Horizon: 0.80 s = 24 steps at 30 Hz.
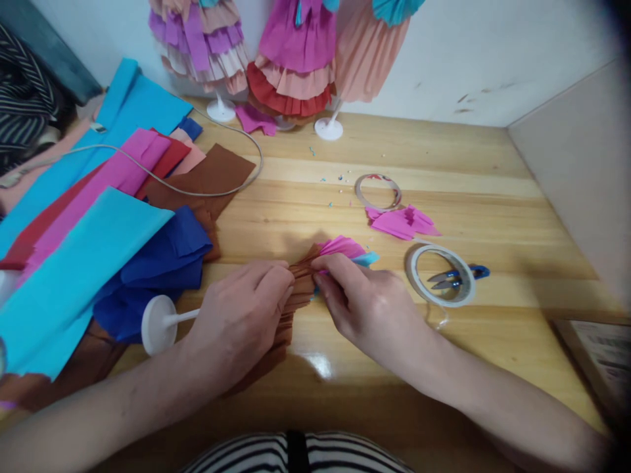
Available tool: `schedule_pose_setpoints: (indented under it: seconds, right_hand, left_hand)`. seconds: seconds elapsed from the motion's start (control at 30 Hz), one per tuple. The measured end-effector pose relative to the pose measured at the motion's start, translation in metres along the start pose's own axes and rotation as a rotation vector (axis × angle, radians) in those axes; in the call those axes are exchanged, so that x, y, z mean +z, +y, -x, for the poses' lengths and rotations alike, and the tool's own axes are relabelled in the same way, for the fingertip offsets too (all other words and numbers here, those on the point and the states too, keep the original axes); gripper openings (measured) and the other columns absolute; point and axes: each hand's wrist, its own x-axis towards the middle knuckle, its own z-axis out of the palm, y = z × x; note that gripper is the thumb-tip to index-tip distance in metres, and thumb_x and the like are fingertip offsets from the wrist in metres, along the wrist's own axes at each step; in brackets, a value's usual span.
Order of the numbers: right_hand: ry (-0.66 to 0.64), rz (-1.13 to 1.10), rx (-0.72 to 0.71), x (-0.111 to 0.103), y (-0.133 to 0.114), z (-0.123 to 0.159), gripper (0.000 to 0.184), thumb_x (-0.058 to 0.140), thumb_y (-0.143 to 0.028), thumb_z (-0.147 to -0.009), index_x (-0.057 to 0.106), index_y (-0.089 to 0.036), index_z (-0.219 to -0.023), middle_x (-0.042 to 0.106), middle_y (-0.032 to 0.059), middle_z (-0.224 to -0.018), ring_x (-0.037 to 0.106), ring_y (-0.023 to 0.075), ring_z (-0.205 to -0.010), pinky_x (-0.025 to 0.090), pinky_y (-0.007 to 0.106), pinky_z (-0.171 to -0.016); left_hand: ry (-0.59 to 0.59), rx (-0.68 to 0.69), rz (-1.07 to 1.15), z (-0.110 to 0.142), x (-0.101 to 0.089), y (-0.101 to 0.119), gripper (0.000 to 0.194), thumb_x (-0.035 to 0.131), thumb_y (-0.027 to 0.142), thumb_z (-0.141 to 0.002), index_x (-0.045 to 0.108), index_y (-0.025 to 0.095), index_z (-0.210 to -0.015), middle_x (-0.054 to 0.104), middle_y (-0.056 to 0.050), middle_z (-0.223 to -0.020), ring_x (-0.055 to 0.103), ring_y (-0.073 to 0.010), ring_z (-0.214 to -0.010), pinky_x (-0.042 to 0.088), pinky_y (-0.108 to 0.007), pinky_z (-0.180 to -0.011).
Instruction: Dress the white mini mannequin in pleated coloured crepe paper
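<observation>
Both my hands pinch a pleated piece of brown crepe paper [302, 289] over the table's near middle. My left hand [246, 315] is closed on its left side, and pleats hang below the fingers. My right hand [367, 299] grips the gathered upper edge between thumb and forefinger. Pink crepe paper [342, 246] and a bit of light blue paper [365, 259] stick out beyond the right fingertips. From behind the left hand comes a white stand [160, 324], lying on its side, its round base to the left. What the brown paper wraps is hidden.
Crepe paper sheets [83, 263] in several colours pile up at left, crossed by a grey cable [197, 194]. Paper dresses on white stands [328, 129] line the wall. At right lie a tape roll [414, 276], blue-handled snips [479, 270], another tape ring [359, 190] and pink scraps [401, 223].
</observation>
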Motion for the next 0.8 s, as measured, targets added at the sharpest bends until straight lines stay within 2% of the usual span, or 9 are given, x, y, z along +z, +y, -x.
schedule_pose_setpoints:
  seconds: [0.1, 0.27, 0.47, 0.63, 0.8]
  right_hand:
    - [-0.016, -0.075, -0.008, -0.0034, -0.001, 0.001, 0.017, 0.045, -0.013, -0.09, 0.06, -0.012, -0.083, 0.059, 0.0005, -0.054, 0.046, 0.0107, -0.041, 0.032, 0.023, -0.04]
    - [-0.056, -0.149, -0.033, -0.0028, -0.0018, 0.0028, 0.017, 0.046, -0.009, -0.089, 0.062, -0.011, -0.084, 0.065, 0.0053, -0.064, 0.058, 0.0131, -0.05, 0.04, 0.023, -0.046]
    - [-0.062, -0.143, -0.025, -0.0007, -0.0004, 0.0027, 0.019, 0.045, -0.009, -0.089, 0.064, -0.008, -0.087, 0.068, 0.0078, -0.067, 0.061, 0.0151, -0.051, 0.043, 0.025, -0.047]
    - [-0.113, -0.097, -0.009, -0.0024, 0.0, 0.0032, 0.022, 0.043, -0.011, -0.09, 0.065, -0.011, -0.092, 0.069, 0.0073, -0.07, 0.062, 0.0146, -0.056, 0.045, 0.024, -0.052]
    - [-0.151, -0.042, 0.01, -0.0007, 0.0015, 0.0043, 0.023, 0.043, -0.011, -0.09, 0.066, -0.012, -0.092, 0.069, 0.0082, -0.071, 0.062, 0.016, -0.059, 0.045, 0.025, -0.054]
  left_hand:
    - [-0.003, 0.009, 0.003, 0.0006, 0.001, -0.0002, 0.021, 0.043, 0.015, -0.09, 0.06, 0.017, -0.077, 0.066, -0.003, -0.073, 0.062, -0.0156, -0.068, 0.051, -0.027, -0.063]
    - [-0.015, 0.004, 0.017, 0.0015, 0.0019, -0.0004, 0.017, 0.044, 0.013, -0.087, 0.06, 0.017, -0.081, 0.067, -0.005, -0.077, 0.063, -0.0173, -0.072, 0.052, -0.029, -0.066]
    - [-0.044, 0.0, 0.046, 0.0029, 0.0041, -0.002, 0.014, 0.046, 0.013, -0.084, 0.059, 0.017, -0.082, 0.067, -0.005, -0.08, 0.063, -0.0182, -0.076, 0.053, -0.031, -0.07]
    - [-0.068, 0.006, 0.052, 0.0025, 0.0039, -0.0023, 0.015, 0.046, 0.012, -0.085, 0.06, 0.016, -0.081, 0.068, -0.007, -0.084, 0.063, -0.0185, -0.078, 0.053, -0.031, -0.071]
    - [-0.045, 0.035, 0.036, 0.0009, 0.0039, -0.0027, 0.02, 0.045, 0.01, -0.087, 0.062, 0.017, -0.08, 0.069, -0.006, -0.084, 0.064, -0.0163, -0.074, 0.053, -0.028, -0.069]
